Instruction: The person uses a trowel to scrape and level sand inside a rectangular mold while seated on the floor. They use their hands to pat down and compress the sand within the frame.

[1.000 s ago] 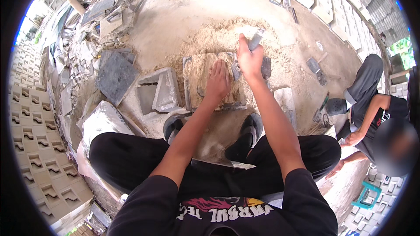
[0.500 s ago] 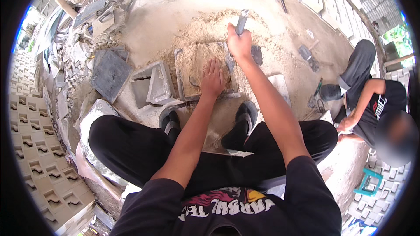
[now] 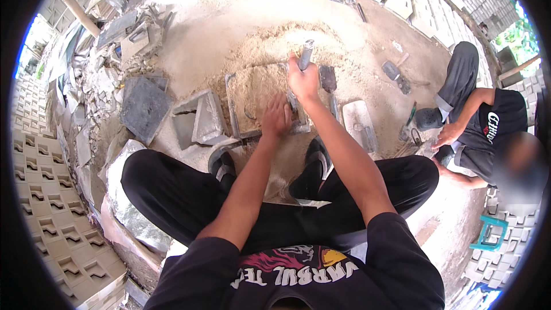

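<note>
My left hand (image 3: 277,116) rests on pale sandy mix (image 3: 251,93) that fills a square mould frame (image 3: 232,116) on the ground before my feet. Its fingers are laid out on the mix, slightly bent, holding nothing. Wrapped round a thick grey cylindrical handle (image 3: 306,55) is my right hand (image 3: 304,82), above the mould's right side. The lower part of that tool is mostly hidden by my hand, so its kind is unclear. A narrow dark-bladed tool (image 3: 328,78) lies just right of the mould.
Left of the mould stand an angular grey concrete piece (image 3: 208,117) and a dark square plate (image 3: 144,109), with rubble (image 3: 102,86) beyond. A pale flat slab (image 3: 357,116) and a hammer-like tool (image 3: 391,71) lie to the right. Another person (image 3: 488,120) sits at far right, near a teal stool (image 3: 492,232).
My right hand has come left and nearer with the handle, uncovering the dark-bladed tool. My left hand's fingers have bent a little at the mix's right part. The other person's arms have shifted.
</note>
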